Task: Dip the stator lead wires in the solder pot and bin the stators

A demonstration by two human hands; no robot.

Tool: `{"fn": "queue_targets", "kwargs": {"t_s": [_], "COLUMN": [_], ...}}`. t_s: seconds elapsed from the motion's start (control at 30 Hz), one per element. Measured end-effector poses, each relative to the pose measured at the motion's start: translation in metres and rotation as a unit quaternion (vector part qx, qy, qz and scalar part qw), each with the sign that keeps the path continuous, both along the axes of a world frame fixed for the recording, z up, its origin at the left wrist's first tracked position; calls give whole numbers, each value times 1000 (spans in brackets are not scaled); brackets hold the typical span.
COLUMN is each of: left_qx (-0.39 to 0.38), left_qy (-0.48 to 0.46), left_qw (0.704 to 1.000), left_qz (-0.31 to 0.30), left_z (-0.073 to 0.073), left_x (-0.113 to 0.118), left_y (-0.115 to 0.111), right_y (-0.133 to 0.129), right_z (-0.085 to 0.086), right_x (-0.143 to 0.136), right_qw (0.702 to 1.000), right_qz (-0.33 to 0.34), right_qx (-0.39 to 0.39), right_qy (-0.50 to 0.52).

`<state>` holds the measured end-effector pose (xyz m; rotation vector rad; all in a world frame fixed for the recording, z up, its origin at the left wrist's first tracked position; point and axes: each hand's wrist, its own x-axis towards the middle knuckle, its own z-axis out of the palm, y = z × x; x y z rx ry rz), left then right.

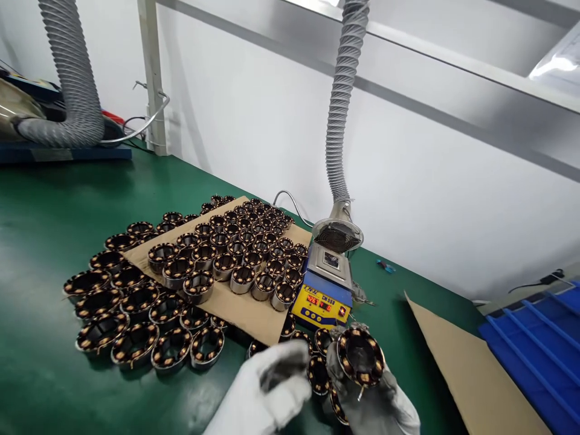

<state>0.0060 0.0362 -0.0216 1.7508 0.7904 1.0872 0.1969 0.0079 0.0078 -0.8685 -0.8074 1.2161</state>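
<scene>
My right hand, in a dirty grey-white glove, grips a ring-shaped motor stator with copper windings. The stator's open end faces up toward me, and a short wire end sticks out at its lower edge. Just left of it, my left hand, in a white glove, has its thumb and fingers curved apart around nothing. Motion blurs it slightly. Several more stators stand on the bench beside and partly behind my right hand. Beyond both hands sits a blue and yellow solder pot with lit red digits.
Many stators stand on a cardboard sheet, which rests over more stators on the green bench. A fume hood on a ribbed duct hangs over the pot. Another cardboard sheet and a blue crate are at right.
</scene>
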Motion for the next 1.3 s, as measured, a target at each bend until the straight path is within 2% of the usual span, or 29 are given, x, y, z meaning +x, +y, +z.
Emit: {"fn": "queue_targets", "kwargs": {"t_s": [0.03, 0.07, 0.1, 0.17, 0.27, 0.43, 0.53, 0.6, 0.63, 0.7, 0.77, 0.83, 0.93, 1.07, 1.13, 1.23, 1.3], "left_qx": [-93, -187, -244, -302, -314, -350, -312, -281, -283, -319, -361, -369, -359, -368, -349, -285, -253], "left_qy": [-99, -172, -223, -255, -242, -300, -371, -384, -365, -296, -229, -201, -210, -300, -357, -426, -386], "left_qw": [988, 960, 933, 905, 907, 884, 875, 877, 886, 900, 899, 899, 906, 879, 867, 855, 879], "left_qz": [-72, -119, -144, -158, -143, -76, 14, 57, 52, -12, -98, -127, -77, -33, 1, 85, 120], "left_z": [13, 27, 41, 64, 82, 82, 84, 85, 85, 83, 80, 77, 78, 80, 79, 73, 68], "left_x": [9, 17, 25, 36, 46, 48, 39, 33, 31, 30, 34, 42, 55, 57, 50, 33, 20], "left_y": [8, 14, 18, 20, 18, 24, 33, 35, 34, 27, 18, 11, 6, 10, 16, 24, 21], "right_y": [-3, -6, -8, -9, -7, -12, -21, -24, -25, -24, -21, -19, -17, -16, -16, -17, -20], "right_z": [-2, -2, -2, -1, -1, -11, -20, -26, -28, -33, -38, -44, -54, -67, -71, -75, -78], "right_x": [0, -1, -2, -6, -12, -16, -16, -15, -15, -14, -12, -10, -8, -8, -8, -6, -5], "right_qw": [1000, 1000, 1000, 1000, 1000, 999, 997, 996, 997, 998, 999, 999, 998, 998, 999, 999, 999], "right_qz": [5, 9, 12, 22, 24, 6, -24, -43, -49, -52, -49, -52, -63, -59, -44, -23, -26], "right_qx": [-6, -9, -9, -2, 10, 3, -2, -2, -1, 2, 1, -1, -4, -8, -10, -20, -18], "right_qy": [10, 13, 11, 0, 4, 36, 68, 72, 65, 39, 15, 5, -6, -14, -23, -34, -36]}}
